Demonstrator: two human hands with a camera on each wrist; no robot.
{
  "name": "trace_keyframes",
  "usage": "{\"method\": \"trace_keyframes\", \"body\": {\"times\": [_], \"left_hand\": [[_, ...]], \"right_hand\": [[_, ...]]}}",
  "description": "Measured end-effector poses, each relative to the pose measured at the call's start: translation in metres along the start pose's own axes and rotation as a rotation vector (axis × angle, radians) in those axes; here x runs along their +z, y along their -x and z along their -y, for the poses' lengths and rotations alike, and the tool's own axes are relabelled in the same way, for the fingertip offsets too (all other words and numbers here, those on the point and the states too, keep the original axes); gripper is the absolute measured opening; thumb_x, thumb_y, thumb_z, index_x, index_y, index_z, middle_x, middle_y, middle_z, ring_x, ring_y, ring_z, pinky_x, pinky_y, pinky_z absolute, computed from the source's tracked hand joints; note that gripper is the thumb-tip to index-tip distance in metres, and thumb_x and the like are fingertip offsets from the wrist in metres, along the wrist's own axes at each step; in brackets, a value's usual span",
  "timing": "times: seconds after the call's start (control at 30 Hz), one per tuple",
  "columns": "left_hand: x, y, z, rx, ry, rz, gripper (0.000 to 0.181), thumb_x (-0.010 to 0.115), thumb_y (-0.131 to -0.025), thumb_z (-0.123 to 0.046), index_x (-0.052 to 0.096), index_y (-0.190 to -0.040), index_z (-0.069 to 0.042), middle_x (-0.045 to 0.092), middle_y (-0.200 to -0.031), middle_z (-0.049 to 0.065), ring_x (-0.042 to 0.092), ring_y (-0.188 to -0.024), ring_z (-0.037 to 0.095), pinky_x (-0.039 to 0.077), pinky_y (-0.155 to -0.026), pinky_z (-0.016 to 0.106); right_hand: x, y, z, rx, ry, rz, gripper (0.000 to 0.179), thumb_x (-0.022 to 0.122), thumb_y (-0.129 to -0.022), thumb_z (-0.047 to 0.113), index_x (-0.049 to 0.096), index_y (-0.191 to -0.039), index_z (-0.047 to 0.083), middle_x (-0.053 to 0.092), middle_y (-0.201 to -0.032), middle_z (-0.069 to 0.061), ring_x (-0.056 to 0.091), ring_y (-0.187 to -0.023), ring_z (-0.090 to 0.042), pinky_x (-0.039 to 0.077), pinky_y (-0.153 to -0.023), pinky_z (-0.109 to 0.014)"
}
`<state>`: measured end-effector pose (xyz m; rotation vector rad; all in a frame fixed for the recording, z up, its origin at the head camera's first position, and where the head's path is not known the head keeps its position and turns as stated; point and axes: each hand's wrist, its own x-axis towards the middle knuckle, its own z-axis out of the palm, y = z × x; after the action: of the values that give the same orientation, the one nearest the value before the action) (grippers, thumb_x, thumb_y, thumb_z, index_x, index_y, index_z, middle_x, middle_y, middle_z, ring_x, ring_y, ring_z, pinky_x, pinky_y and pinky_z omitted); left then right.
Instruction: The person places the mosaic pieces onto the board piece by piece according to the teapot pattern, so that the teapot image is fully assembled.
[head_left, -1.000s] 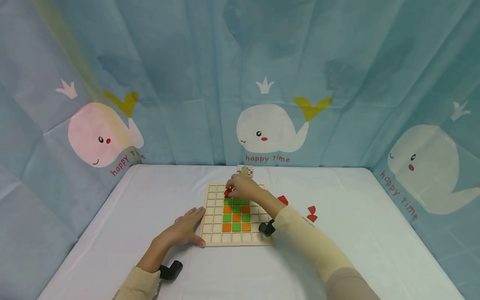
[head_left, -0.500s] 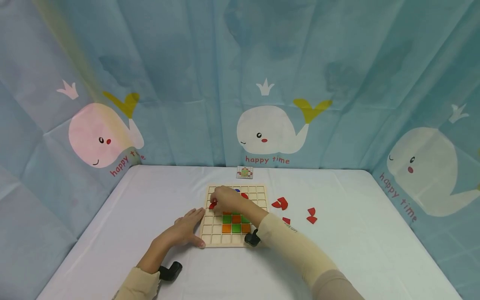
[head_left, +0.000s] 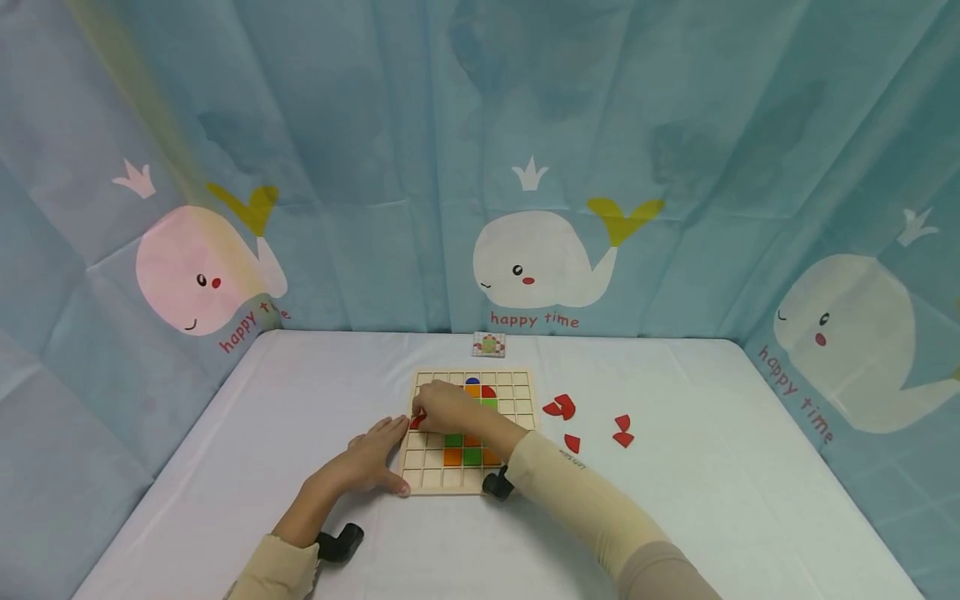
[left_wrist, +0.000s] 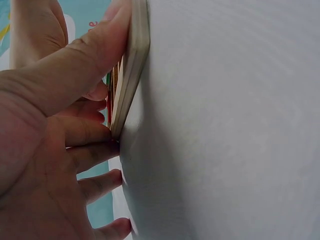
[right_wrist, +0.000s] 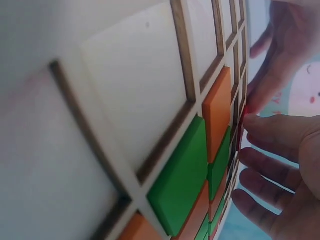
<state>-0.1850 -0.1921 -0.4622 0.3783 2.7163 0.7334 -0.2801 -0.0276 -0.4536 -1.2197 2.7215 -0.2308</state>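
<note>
A wooden grid board (head_left: 435,477) lies on the table with green tiles (head_left: 472,456) and orange tiles (head_left: 453,457) in its middle cells. My right hand (head_left: 447,407) reaches across it and pinches a red fan-shaped tile (head_left: 417,422) at the board's left edge. The same red tile (right_wrist: 242,122) shows at the fingertips in the right wrist view. My left hand (head_left: 371,458) rests at the board's left side, fingers spread, fingertips beside the red tile. Its thumb lies against the near left corner, and the left wrist view shows this thumb (left_wrist: 85,60) along the board's edge.
Several loose red fan-shaped tiles (head_left: 572,442) lie right of the board. A small pattern card (head_left: 489,344) lies behind it. Near the board's far side sit a blue half-round tile (head_left: 472,381) and a red tile (head_left: 488,392). A blue whale-print curtain (head_left: 375,250) surrounds the table.
My right hand has moved left and nearer, from the board's far middle to its left edge, carrying a red tile. A red tile is uncovered at the far side. My left hand stays in place.
</note>
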Motion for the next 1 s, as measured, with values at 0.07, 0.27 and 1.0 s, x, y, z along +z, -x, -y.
{"method": "trace_keyframes", "body": {"times": [0.07,0.27,1.0], "left_hand": [[0.0,0.0,0.0,-0.002,0.003,0.0,0.112,0.09,-0.062,-0.032,0.03,-0.15,0.005,0.027,-0.158,0.024,0.019,-0.147,0.046,0.017,-0.112,0.071],[0.0,0.0,0.001,0.003,0.006,-0.004,0.112,0.09,-0.062,-0.032,0.03,-0.15,0.004,0.028,-0.158,0.023,0.019,-0.147,0.046,0.017,-0.111,0.071],[0.003,-0.004,0.0,-0.045,-0.026,-0.001,0.111,0.091,-0.061,-0.028,0.032,-0.15,0.001,0.029,-0.158,0.021,0.02,-0.147,0.044,0.017,-0.114,0.068]], "right_hand": [[0.001,0.0,0.001,-0.007,0.005,-0.002,0.018,0.07,-0.089,0.021,0.076,-0.104,0.014,0.069,-0.091,0.004,0.056,-0.081,-0.008,0.051,-0.078,-0.019],[0.0,0.003,0.002,-0.019,0.018,-0.015,0.017,0.071,-0.088,0.021,0.077,-0.102,0.015,0.07,-0.092,0.004,0.059,-0.084,-0.008,0.051,-0.079,-0.019],[-0.032,0.065,-0.059,0.072,-0.182,-0.116,0.02,0.071,-0.089,0.017,0.075,-0.104,0.005,0.068,-0.099,-0.007,0.061,-0.092,-0.02,0.054,-0.084,-0.035]]}}
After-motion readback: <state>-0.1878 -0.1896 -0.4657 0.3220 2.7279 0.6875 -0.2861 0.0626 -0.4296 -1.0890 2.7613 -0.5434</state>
